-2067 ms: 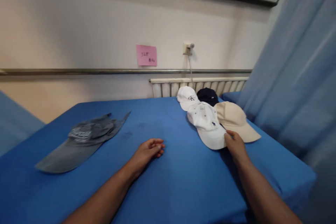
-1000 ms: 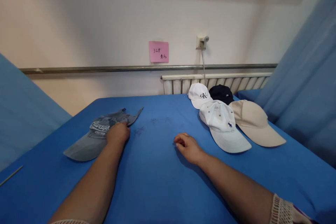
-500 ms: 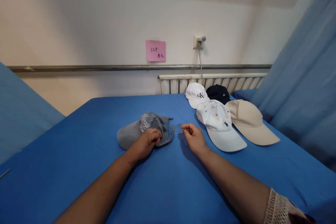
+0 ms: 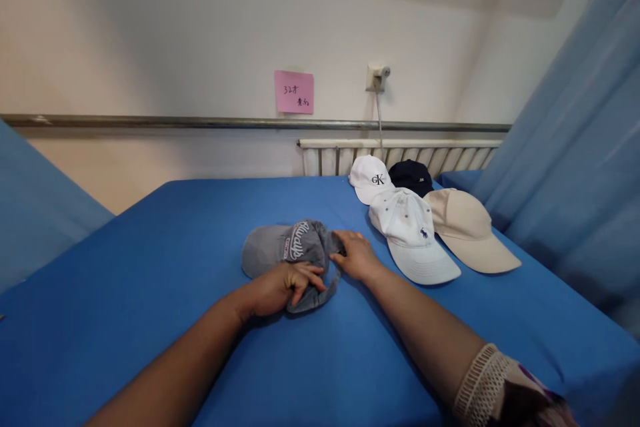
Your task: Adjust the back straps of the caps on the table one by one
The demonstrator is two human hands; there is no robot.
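A grey baseball cap [image 4: 267, 248] with white lettering lies on the blue-covered bed [image 4: 200, 213], its brim toward the left. My left hand [image 4: 287, 285] is closed on the near side of its crown, fingers bent over the fabric. At the back of the cap, my right hand [image 4: 354, 253] grips the edge beside the rear strap, thumb and fingers around it. Part of the cap's crown and back edge is hidden behind my hands.
To the right sit a white cap [image 4: 367, 177], a navy cap [image 4: 411, 175], a pale cap [image 4: 407, 233] with a small horse emblem, and a beige cap [image 4: 467, 223]. Behind the bed are a radiator [image 4: 320, 159] and a metal rail [image 4: 200, 123]. Blue curtains [image 4: 575, 133] hang at the sides.
My right hand has moved left and taken hold of the cap's back edge. The grey cap has shifted slightly right and turned, showing more of its lettering. My left hand remains on it.
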